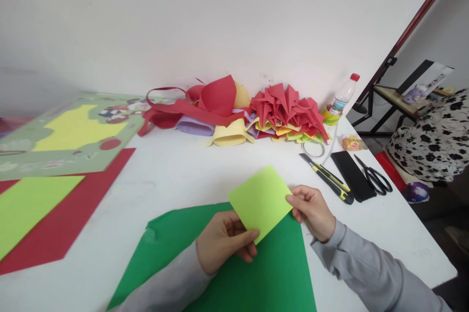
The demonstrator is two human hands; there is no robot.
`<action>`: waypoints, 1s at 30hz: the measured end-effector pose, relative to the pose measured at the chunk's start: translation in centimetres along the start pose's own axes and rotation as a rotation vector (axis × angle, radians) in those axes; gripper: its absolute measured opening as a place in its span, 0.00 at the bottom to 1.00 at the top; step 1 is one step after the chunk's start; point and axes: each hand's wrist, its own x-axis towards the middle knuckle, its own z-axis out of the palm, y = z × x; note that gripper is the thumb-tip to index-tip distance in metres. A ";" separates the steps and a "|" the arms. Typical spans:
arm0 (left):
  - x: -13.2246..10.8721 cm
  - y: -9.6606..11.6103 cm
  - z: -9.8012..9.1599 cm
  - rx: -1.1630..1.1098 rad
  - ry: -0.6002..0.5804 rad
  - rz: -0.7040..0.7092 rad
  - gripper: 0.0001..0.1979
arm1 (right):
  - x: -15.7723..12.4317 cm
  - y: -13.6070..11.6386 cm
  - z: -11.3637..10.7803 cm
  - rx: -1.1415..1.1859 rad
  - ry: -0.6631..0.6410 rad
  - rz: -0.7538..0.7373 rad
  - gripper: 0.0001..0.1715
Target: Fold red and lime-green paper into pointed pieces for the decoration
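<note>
A square of lime-green paper [261,199] is held up between both hands, tilted so that one corner points away from me. My left hand [227,241] pinches its near corner, thumb on top and fingers underneath. At the right corner, my right hand [309,210] grips the paper between thumb and fingers. Below lies a large sheet of dark green paper [176,238] on the white table, partly covered by my left forearm.
Folded red paper pieces [282,104] and curled paper strips [216,101] lie along the wall. To the right are a utility knife [328,180], a black phone-like slab [352,175], scissors [373,175], tape [313,148] and a bottle [340,99]. Coloured sheets [88,199] lie left.
</note>
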 end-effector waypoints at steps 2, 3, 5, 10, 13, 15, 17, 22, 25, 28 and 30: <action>0.0 0.0 0.0 0.011 -0.009 -0.005 0.21 | 0.0 0.0 0.0 -0.004 0.001 -0.002 0.23; 0.0 0.1 0.0 0.016 -0.010 -0.007 0.20 | 0.0 0.0 0.0 -0.003 0.002 -0.003 0.23; 0.0 0.1 0.0 0.012 -0.004 -0.005 0.20 | 0.1 0.0 0.0 0.003 0.004 -0.002 0.24; -0.2 0.3 0.2 -0.002 0.003 -0.023 0.20 | 0.1 0.1 -0.1 0.009 -0.027 0.022 0.25; -0.2 0.7 0.3 0.003 -0.001 -0.032 0.19 | 0.0 0.0 -0.1 -0.072 -0.071 0.014 0.26; -0.3 0.9 0.3 0.009 -0.011 -0.021 0.20 | 0.0 0.0 -0.1 -0.120 -0.081 0.007 0.26; -0.4 0.9 0.2 0.008 -0.011 -0.005 0.22 | -0.1 -0.1 -0.1 -0.139 -0.079 0.006 0.27; -0.6 0.9 -0.1 -0.040 0.114 -0.014 0.23 | -0.1 0.0 -0.2 -0.157 -0.091 -0.003 0.27; -0.7 1.1 0.0 -0.035 0.120 -0.032 0.23 | -0.1 0.1 -0.2 -0.160 -0.088 -0.009 0.27; -0.8 1.3 0.1 -0.043 0.118 -0.033 0.22 | -0.2 0.0 -0.2 -0.158 -0.080 -0.009 0.27; -0.9 1.4 0.2 -0.045 0.128 -0.031 0.22 | -0.2 -0.1 -0.1 -0.157 -0.079 -0.008 0.27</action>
